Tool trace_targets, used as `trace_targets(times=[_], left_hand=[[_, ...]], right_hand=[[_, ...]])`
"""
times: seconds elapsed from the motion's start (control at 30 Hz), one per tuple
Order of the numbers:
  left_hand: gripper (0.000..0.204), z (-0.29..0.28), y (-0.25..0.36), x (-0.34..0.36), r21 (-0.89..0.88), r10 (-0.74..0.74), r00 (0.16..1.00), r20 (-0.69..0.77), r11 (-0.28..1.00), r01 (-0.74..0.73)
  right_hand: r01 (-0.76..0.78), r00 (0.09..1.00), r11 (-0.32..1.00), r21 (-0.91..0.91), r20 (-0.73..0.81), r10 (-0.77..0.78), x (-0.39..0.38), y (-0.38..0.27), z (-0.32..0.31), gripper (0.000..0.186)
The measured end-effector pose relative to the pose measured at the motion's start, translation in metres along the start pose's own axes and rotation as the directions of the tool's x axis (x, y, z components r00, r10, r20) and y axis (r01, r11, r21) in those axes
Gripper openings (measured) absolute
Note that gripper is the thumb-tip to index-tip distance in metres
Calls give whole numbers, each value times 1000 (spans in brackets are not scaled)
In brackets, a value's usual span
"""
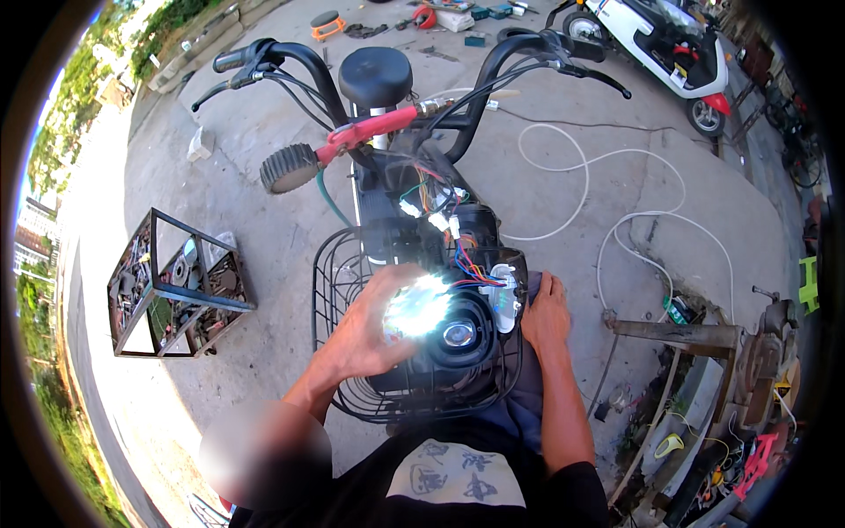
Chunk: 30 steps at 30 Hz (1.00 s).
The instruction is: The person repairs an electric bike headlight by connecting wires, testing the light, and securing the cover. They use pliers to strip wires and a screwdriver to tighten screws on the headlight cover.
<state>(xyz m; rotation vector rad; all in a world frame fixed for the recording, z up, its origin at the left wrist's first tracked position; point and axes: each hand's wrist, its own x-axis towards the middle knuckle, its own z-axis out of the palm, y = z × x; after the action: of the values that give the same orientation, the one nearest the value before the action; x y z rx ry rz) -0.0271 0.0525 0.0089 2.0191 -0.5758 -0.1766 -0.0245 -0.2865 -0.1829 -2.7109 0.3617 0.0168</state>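
Black plastic headlight housing [458, 339] of the electric bike sits right over the black wire front basket [339, 290], at the foot of the steering column, and its lit lamp flares so white that the lens and the left hand's fingertips vanish in the glare. Left hand [365, 330] is cupped against the housing's left face, fingers curled round it; right hand [546, 312] is pressed flat on the right edge, fingers spread narrow, gripping the shell. A bundle of coloured wires [466, 264] with white plugs spills out of the open top; where they run inside is hidden. The housing faces toward the person, its long axis lying left to right between the hands. The black handlebars [290, 62] stretch wide above. Open concrete floor [264, 220] lies left; a metal-framed crate of scrap parts [176, 290] stands well apart. To the right, a white cable [616, 220] loops over the floor, and a cluttered rusty frame [687, 334] crowds that side.
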Motion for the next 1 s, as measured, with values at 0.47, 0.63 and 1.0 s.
trace_targets(times=[0.47, 0.63, 1.0], left_hand=[[67, 1, -4, -4, 21, -31, 999, -19, 999, 31], [67, 0, -2, -3, -24, -29, 999, -31, 999, 28], [59, -4, 3, -6, -345, -111, 993, 45, 931, 120]], right_hand=[[-61, 926, 997, -43, 370, 72, 79, 6, 6, 77], [-118, 945, 989, 89, 315, 84, 79, 20, 21, 77], [-149, 979, 978, 147, 162, 125, 43, 4, 3, 72]])
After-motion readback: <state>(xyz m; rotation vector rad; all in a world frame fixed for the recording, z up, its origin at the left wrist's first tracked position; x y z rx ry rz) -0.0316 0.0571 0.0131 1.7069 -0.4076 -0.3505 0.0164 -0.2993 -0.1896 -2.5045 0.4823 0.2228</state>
